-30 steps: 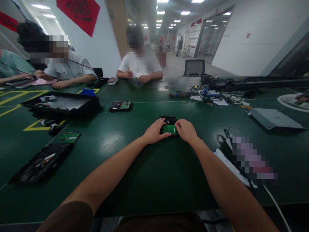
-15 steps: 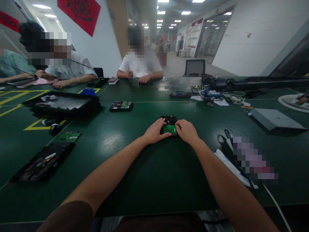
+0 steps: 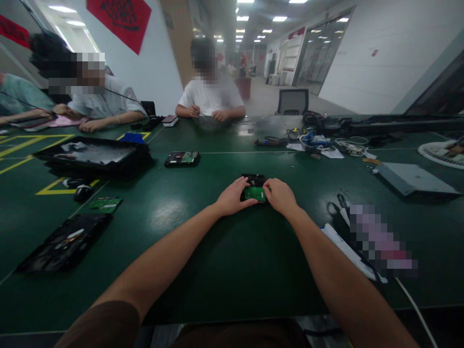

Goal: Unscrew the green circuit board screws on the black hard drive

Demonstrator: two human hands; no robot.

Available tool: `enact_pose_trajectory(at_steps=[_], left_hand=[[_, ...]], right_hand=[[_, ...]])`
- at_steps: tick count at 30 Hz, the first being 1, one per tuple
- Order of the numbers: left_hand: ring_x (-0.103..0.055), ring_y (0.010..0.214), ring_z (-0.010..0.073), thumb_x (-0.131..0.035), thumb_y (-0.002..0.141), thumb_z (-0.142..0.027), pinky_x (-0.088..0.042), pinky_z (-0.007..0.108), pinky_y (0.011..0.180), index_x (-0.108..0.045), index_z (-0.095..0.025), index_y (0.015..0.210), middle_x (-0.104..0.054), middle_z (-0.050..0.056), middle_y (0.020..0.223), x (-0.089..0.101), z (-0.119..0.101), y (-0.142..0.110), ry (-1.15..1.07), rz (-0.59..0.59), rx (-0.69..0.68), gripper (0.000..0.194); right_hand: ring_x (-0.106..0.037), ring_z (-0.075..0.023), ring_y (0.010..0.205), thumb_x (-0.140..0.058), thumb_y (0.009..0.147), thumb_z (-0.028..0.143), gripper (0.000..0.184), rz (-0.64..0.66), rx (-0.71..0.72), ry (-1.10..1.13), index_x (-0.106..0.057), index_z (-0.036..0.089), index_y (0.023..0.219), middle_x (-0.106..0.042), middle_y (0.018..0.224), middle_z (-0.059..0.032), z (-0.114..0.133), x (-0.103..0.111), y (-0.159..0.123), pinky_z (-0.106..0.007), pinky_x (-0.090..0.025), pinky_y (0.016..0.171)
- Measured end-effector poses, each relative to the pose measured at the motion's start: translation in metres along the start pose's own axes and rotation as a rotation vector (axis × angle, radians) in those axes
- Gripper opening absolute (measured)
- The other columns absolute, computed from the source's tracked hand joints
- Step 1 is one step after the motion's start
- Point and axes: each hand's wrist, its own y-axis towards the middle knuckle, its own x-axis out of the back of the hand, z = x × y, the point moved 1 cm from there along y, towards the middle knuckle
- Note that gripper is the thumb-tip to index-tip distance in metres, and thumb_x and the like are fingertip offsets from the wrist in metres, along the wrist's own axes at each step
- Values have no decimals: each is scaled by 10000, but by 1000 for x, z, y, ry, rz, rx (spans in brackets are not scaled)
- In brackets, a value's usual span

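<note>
In front of me on the green table lies a hard drive (image 3: 253, 179), black at its far end, with a green circuit board (image 3: 255, 194) on its near half. My left hand (image 3: 234, 195) is wrapped round the drive's left side, the thumb along the near edge and the fingers at the far left corner. The fingers of my right hand (image 3: 281, 195) are curled in and pressed together at the board's right edge. Whether they pinch the board or something small there is hidden.
Another hard drive (image 3: 181, 159) lies farther left. Black trays (image 3: 94, 154), a loose circuit board (image 3: 108, 205) and a dark casing (image 3: 65, 244) are on the left. Cables (image 3: 319, 141), a grey metal box (image 3: 416, 179) and papers (image 3: 350, 251) lie right. A person (image 3: 210, 96) sits opposite.
My hands and the hard drive have barely moved. Across the table, the person's hand has lifted slightly.
</note>
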Motion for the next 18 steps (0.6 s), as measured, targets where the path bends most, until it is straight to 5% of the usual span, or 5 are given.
enact_pose_trajectory(at_steps=[14, 18], left_hand=[[-312, 1592, 317, -679, 880, -690, -336, 506, 1285, -557, -187, 1417, -456, 166, 1632, 0, 0, -1, -5, -7, -3, 746], [-315, 1590, 317, -673, 883, -694, -342, 502, 1283, -555, -173, 1420, -459, 175, 1628, 2, -1, -2, -5, -11, -6, 757]], right_hand=[[-670, -231, 928, -510, 1030, 258, 217, -12, 49, -12, -718, 201, 1010, -725, 1065, -98, 2, 4, -6, -343, -492, 823], [-682, -246, 967, -507, 1014, 248, 249, -41, 22, 34, -699, 194, 1163, -726, 1137, -111, -1, 4, -7, -356, -507, 862]])
